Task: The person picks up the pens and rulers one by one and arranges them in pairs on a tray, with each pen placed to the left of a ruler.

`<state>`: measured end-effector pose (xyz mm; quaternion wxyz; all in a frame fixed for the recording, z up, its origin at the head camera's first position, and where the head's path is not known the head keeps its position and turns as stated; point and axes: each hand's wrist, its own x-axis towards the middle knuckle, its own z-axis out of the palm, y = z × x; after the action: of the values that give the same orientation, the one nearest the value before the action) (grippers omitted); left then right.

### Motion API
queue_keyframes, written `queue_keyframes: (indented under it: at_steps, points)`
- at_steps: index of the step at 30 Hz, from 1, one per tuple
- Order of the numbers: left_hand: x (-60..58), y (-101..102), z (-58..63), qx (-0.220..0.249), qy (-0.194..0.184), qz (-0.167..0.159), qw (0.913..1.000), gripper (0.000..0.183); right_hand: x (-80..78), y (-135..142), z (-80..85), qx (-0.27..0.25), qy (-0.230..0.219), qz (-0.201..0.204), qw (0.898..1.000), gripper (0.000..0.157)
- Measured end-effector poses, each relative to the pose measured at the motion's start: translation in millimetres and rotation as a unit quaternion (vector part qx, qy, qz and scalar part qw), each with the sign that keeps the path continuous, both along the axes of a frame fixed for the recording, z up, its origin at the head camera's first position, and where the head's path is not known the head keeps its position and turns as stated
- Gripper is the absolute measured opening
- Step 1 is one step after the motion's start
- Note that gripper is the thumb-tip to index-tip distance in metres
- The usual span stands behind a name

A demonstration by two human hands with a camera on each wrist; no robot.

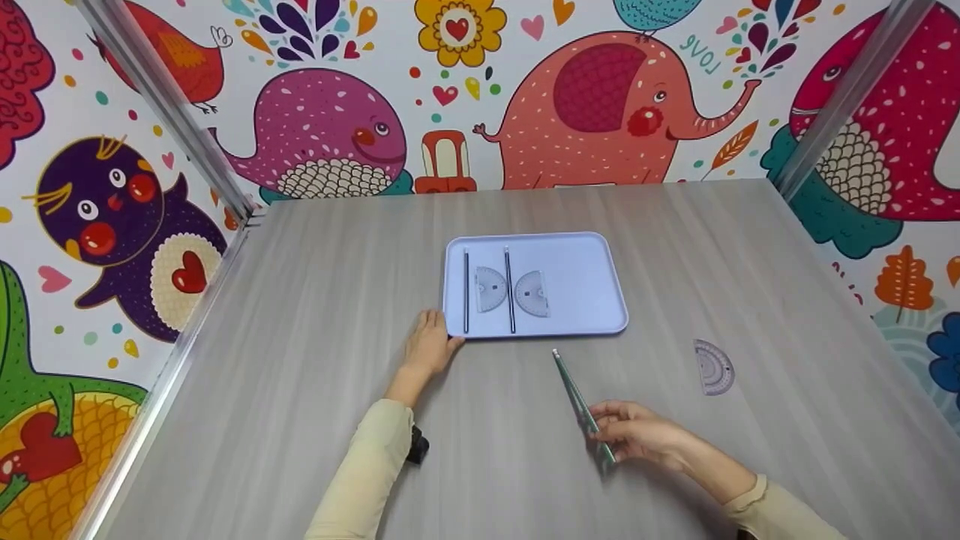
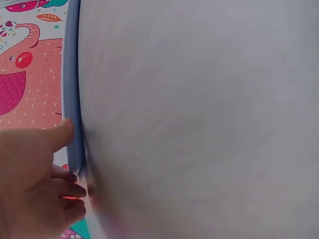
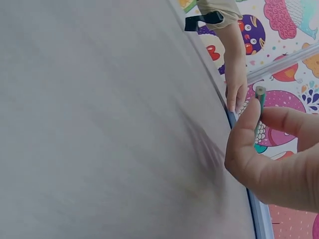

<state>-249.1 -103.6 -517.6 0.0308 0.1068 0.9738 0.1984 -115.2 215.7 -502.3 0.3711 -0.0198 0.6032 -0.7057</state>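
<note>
My left hand (image 1: 430, 345) holds the near left corner of a pale lavender tray (image 1: 589, 285). In the left wrist view, the thumb lies against the tray's outer wall (image 2: 73, 99) and the fingers bend at its corner. Pinched between the thumb and fingers of my right hand (image 1: 645, 435) is a green pencil (image 1: 574, 394), slanting above the table in front of the tray. Its flat near end shows in the right wrist view. Two dark pencils (image 1: 466, 292) (image 1: 511, 292) lie upright-wise in the tray, with clear protractors (image 1: 491, 289) (image 1: 532, 294) beside them.
Another clear protractor (image 1: 714, 367) lies on the grey wood-grain table (image 1: 322, 300), right of the tray and beyond my right hand. Cartoon-printed walls (image 1: 450, 97) with metal corner posts (image 1: 176, 112) bound the table at the back and sides.
</note>
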Motion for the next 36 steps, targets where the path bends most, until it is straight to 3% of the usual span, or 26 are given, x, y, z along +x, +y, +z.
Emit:
queue_keyframes:
  at_steps: [22,29,36]
  points:
    - [-0.4,0.2,-1.3,0.0,-0.009,0.003,1.0,0.063,-19.5,7.4,13.9,0.007,0.001,-0.035,0.999,0.055]
    - [-1.2,-0.1,-3.4,-0.003,0.032,-0.008,0.9994,0.061,-26.2,6.0,15.6,0.008,0.016,-0.041,0.999,0.058]
    - [-0.6,-0.5,-3.4,0.001,0.026,-0.006,0.9996,0.061,-37.7,-0.2,16.1,-0.001,0.009,-0.068,0.998,0.057]
